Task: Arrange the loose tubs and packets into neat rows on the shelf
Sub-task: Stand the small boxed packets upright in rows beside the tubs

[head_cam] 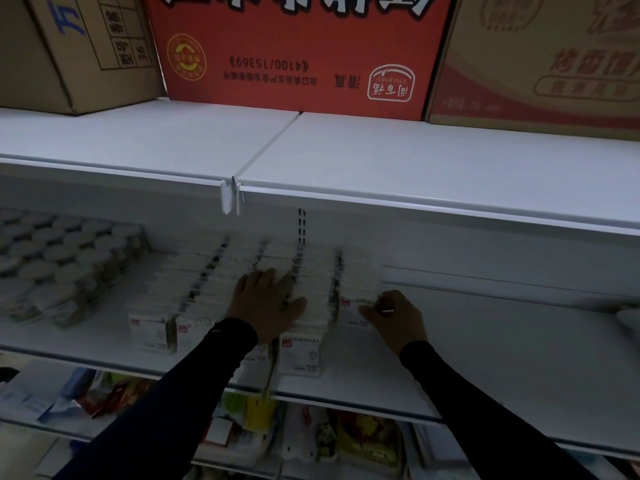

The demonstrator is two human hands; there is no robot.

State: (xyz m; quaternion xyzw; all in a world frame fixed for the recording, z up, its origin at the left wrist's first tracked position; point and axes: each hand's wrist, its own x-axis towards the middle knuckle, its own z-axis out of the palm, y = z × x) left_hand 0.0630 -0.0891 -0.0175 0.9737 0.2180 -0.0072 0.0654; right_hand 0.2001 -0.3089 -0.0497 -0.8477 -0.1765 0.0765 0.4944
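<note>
From the head camera, a white middle shelf carries the goods. Toward its left end stands a block of round-lidded tubs, blurred and too many to count. Beside them, nearer the middle, white packets stand on edge in rows running from the front edge to the back wall; five rows can be made out, though blur hides the number of packets in each. The right half of this shelf is bare white board.

The left hand lies flat on top of the middle rows, fingers straight and slightly spread, pressing on the packet tops. Its forearm in a dark sleeve crosses the front edge and hides part of one row's front. The right hand is at the front of the rightmost row, fingers curled with thumb and forefinger pinching the upper right corner of the front packet.

On the top shelf stand three cartons against the back: a brown carton at the left, a red carton in the middle, a tan carton at the right. Below the middle shelf's front edge, a lower shelf holds mixed coloured packets, uncountable.
</note>
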